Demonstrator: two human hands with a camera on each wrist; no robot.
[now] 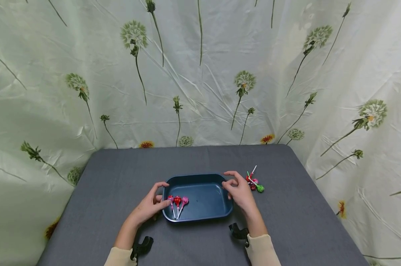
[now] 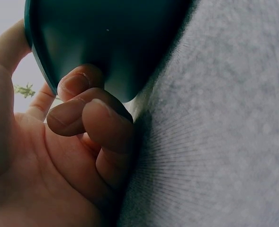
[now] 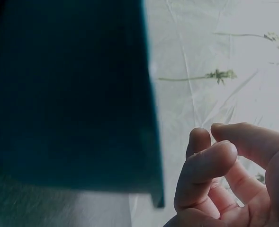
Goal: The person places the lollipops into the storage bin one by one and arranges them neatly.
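A dark blue rectangular tray sits on the grey table in front of me. My left hand grips its left end, thumb over the rim; in the left wrist view, curled fingers lie against the tray's outer wall. Three wrapped lollipops lie inside at the left, sticks toward me. At the right end is my right hand, holding nothing. The right wrist view has its loosely bent fingers beside the tray wall, with a gap between.
Several more lollipops, red, pink and green, lie in a small heap on the table right of my right hand. Grey cloth covers the table. Behind it and at both sides hangs a pale curtain printed with dandelions.
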